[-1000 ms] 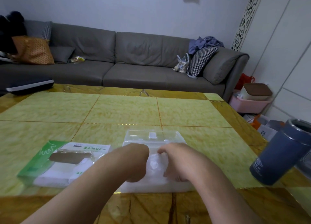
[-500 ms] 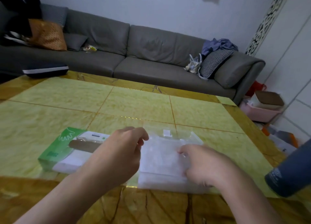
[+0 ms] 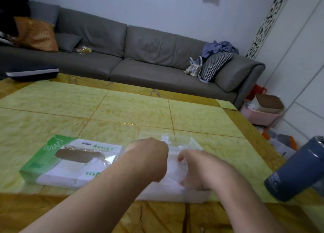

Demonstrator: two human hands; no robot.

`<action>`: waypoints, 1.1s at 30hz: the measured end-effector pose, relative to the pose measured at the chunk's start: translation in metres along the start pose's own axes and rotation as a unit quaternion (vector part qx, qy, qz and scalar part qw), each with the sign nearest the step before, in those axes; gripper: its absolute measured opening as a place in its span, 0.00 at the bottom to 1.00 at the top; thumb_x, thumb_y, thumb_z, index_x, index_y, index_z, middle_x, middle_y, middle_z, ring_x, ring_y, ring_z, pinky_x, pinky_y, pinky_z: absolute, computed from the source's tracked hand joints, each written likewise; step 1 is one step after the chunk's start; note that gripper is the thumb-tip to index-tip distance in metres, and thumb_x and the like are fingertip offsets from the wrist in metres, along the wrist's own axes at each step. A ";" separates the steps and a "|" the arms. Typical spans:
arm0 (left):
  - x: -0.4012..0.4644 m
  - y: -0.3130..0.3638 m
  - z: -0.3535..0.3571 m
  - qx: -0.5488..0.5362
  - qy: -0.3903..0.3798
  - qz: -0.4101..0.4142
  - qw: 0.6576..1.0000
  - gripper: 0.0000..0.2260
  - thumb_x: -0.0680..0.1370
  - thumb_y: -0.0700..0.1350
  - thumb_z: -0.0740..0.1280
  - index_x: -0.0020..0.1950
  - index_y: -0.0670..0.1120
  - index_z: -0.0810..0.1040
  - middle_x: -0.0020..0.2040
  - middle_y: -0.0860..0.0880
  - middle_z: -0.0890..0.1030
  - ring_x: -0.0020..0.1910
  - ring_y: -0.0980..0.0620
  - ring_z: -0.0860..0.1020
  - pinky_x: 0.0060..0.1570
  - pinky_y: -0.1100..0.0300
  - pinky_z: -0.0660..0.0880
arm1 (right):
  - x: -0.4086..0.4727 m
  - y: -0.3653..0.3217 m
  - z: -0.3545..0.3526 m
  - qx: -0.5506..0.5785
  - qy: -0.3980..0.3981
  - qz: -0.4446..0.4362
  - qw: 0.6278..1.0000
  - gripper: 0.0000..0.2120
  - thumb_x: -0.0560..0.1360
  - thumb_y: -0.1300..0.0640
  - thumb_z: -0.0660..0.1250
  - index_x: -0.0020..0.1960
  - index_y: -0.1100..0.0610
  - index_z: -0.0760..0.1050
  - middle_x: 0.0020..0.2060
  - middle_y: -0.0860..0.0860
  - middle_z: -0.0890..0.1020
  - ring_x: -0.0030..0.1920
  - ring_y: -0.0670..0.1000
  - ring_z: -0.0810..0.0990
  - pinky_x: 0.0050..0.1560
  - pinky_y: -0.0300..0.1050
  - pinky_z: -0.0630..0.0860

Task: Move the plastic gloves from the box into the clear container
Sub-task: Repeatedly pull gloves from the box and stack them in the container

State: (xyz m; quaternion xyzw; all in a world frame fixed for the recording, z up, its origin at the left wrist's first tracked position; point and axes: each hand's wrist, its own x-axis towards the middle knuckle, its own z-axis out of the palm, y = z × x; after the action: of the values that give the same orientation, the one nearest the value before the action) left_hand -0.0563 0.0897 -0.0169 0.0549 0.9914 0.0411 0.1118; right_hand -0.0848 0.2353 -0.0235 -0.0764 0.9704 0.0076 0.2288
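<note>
A green and white glove box (image 3: 57,164) lies flat on the table at the left, its oval top opening showing a dark gap and a bit of clear film. Right of it sits the clear container (image 3: 185,141), its lid tipped open at the back. A wad of thin plastic gloves (image 3: 173,173) fills it. My left hand (image 3: 149,161) and my right hand (image 3: 198,168) are both down in the container, fingers curled into the gloves. The fingertips are hidden by the backs of the hands.
The yellow-green marble table (image 3: 122,113) stretches ahead. A dark blue tumbler (image 3: 296,171) stands at the right edge. Behind the table is a grey sofa (image 3: 140,57) with cushions and clothes; a pink bin (image 3: 261,115) sits on the floor at right.
Half a second ago my hands were apart at the sides of the glove stack. Now they have drawn together over the container and press the gloves down. The view has tilted.
</note>
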 end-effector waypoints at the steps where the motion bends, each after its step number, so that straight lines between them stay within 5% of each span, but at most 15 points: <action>1: 0.003 0.003 0.000 0.005 -0.016 0.000 1.000 0.17 0.76 0.46 0.75 0.40 0.48 0.66 0.37 0.51 0.72 0.39 0.50 0.75 0.37 0.57 0.72 | -0.001 0.001 0.000 -0.005 -0.002 0.007 1.000 0.34 0.74 0.56 0.75 0.77 0.52 0.66 0.61 0.50 0.81 0.51 0.52 0.84 0.52 0.49 0.84; 5: 0.011 0.010 0.011 0.013 -0.052 -0.004 0.999 0.10 0.77 0.40 0.71 0.43 0.46 0.70 0.38 0.50 0.71 0.34 0.52 0.70 0.39 0.57 0.71 | -0.002 0.002 0.000 0.009 0.014 0.033 0.999 0.51 0.75 0.57 0.76 0.84 0.60 0.44 0.55 0.54 0.79 0.39 0.49 0.77 0.34 0.44 0.76; 7: 0.013 0.009 0.016 0.002 -0.069 -0.008 0.998 0.08 0.78 0.39 0.69 0.45 0.46 0.71 0.38 0.51 0.72 0.33 0.54 0.69 0.34 0.60 0.68 | 0.000 0.005 0.002 0.019 0.007 0.042 0.999 0.46 0.76 0.57 0.75 0.83 0.62 0.50 0.54 0.55 0.79 0.40 0.51 0.79 0.34 0.44 0.74; 9: 0.017 0.007 0.017 -0.005 -0.088 -0.010 0.996 0.10 0.78 0.40 0.70 0.42 0.47 0.69 0.38 0.51 0.72 0.33 0.55 0.70 0.31 0.61 0.67 | 0.006 0.006 0.005 0.024 0.007 0.030 0.999 0.20 0.75 0.56 0.74 0.64 0.62 0.75 0.42 0.52 0.79 0.38 0.51 0.80 0.32 0.44 0.72; 10: 0.019 0.006 0.017 -0.005 -0.094 -0.009 0.996 0.12 0.79 0.40 0.70 0.41 0.47 0.68 0.37 0.51 0.72 0.33 0.55 0.70 0.31 0.61 0.67 | 0.007 0.006 0.007 0.019 0.008 0.025 0.999 0.08 0.75 0.56 0.74 0.49 0.58 0.78 0.37 0.51 0.77 0.34 0.51 0.78 0.32 0.43 0.71; 12: 0.021 0.007 0.018 0.008 -0.102 -0.003 0.995 0.12 0.79 0.39 0.69 0.40 0.46 0.67 0.37 0.50 0.72 0.35 0.52 0.72 0.35 0.60 0.69 | 0.010 0.002 0.009 0.007 -0.014 0.024 1.000 0.10 0.75 0.55 0.74 0.38 0.56 0.75 0.34 0.52 0.77 0.32 0.52 0.75 0.32 0.43 0.70; 16: 0.021 0.011 0.019 0.034 -0.114 0.000 0.993 0.12 0.78 0.36 0.66 0.39 0.45 0.67 0.36 0.49 0.71 0.40 0.47 0.74 0.40 0.56 0.72 | 0.017 -0.004 0.007 -0.029 -0.050 0.024 0.998 0.11 0.76 0.50 0.74 0.48 0.58 0.80 0.45 0.55 0.79 0.35 0.53 0.78 0.37 0.44 0.75; 22: 0.016 0.006 0.022 0.006 -0.066 -0.005 0.998 0.11 0.78 0.35 0.66 0.40 0.46 0.68 0.36 0.50 0.71 0.31 0.54 0.69 0.28 0.62 0.64 | 0.004 0.010 0.012 0.040 0.026 -0.003 0.999 0.05 0.75 0.57 0.67 0.44 0.58 0.79 0.36 0.52 0.76 0.34 0.53 0.75 0.34 0.46 0.70; 26: 0.012 0.006 0.021 0.004 -0.048 -0.014 0.999 0.09 0.78 0.35 0.67 0.43 0.46 0.70 0.37 0.50 0.71 0.31 0.54 0.69 0.27 0.62 0.65 | -0.014 0.018 0.003 0.044 0.069 -0.012 0.997 0.17 0.78 0.59 0.68 0.66 0.54 0.77 0.56 0.52 0.82 0.49 0.54 0.85 0.48 0.53 0.85; 33: -0.003 0.001 0.000 -0.004 -0.037 -0.022 0.999 0.09 0.78 0.40 0.69 0.44 0.46 0.69 0.41 0.50 0.74 0.32 0.52 0.72 0.28 0.61 0.66 | -0.021 0.021 -0.001 0.104 0.165 -0.053 0.979 0.28 0.76 0.53 0.76 0.72 0.41 0.74 0.66 0.42 0.77 0.56 0.48 0.81 0.55 0.49 0.83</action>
State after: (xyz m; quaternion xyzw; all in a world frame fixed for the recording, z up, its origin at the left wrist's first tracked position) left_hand -0.0529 0.0906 -0.0161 0.0340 0.9873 0.0404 0.1499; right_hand -0.0697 0.2593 -0.0132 -0.1034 0.9849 -0.1182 0.0724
